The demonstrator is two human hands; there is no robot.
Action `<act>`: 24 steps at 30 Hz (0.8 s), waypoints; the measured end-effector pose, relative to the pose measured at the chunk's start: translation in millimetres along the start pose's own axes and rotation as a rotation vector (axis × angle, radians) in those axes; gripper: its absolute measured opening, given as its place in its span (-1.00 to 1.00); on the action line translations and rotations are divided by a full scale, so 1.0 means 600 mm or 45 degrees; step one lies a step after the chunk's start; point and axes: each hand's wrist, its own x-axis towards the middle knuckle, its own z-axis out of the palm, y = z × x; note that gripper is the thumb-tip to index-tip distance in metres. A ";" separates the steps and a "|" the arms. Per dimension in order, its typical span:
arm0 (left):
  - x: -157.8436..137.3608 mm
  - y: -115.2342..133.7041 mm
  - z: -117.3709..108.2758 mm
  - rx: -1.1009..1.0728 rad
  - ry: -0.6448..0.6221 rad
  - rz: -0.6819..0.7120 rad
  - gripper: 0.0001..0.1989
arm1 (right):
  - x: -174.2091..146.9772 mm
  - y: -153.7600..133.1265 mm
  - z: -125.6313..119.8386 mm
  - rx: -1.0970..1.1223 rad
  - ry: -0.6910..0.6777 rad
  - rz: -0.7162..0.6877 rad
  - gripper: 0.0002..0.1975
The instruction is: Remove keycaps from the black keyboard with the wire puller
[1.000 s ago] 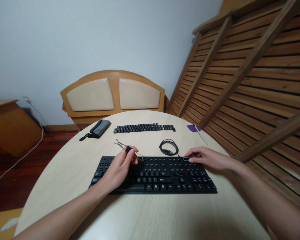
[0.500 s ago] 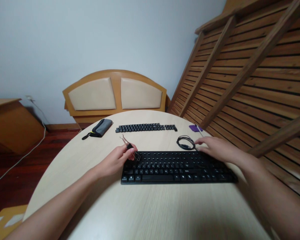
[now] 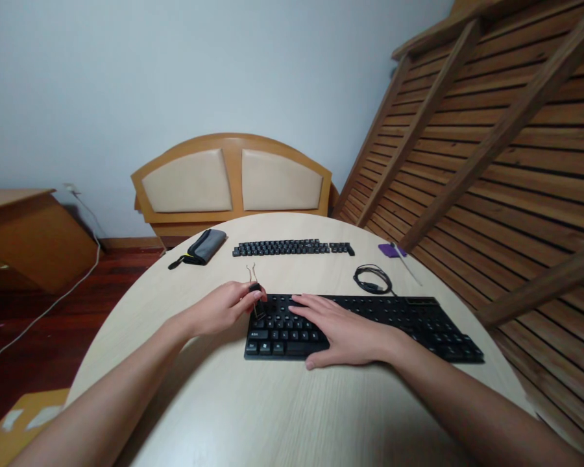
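Observation:
A black keyboard [image 3: 418, 327] lies on the round table, with bare spots where keycaps are off in its upper rows. My left hand [image 3: 221, 310] is closed on a wire keycap puller [image 3: 255, 287] with a dark handle. The puller's lower wires reach the keys at the keyboard's left end, and its other wire ends point up. Whether the lower wires grip a key is too small to tell. Across the keyboard's middle rests my right hand [image 3: 348, 332], palm down, fingers stretched out, holding nothing. It covers some of the keys.
Loose black keycaps [image 3: 282, 248] sit in neat rows beyond the keyboard. A coiled cable [image 3: 372, 280] lies behind it. At the right are a purple cloth [image 3: 389, 251] and a thin light stick [image 3: 409, 266]. A folded grey-and-black pouch [image 3: 207, 247] lies at the left on the table [image 3: 292, 415].
My right hand has come from the cable and the keyboard's upper right onto its middle. The puller in my left hand now stands more upright over the left keys. The view has shifted slightly.

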 end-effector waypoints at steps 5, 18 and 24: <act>-0.001 0.002 -0.001 0.102 -0.053 0.029 -0.62 | 0.002 -0.012 -0.018 -0.009 0.023 0.023 -0.17; -0.001 -0.010 0.011 0.335 -0.025 0.036 -0.59 | 0.137 -0.059 0.014 0.620 0.622 -0.182 -0.88; -0.006 -0.006 -0.001 0.354 -0.129 0.007 -0.76 | 0.144 -0.041 0.051 0.879 0.820 -0.113 -0.86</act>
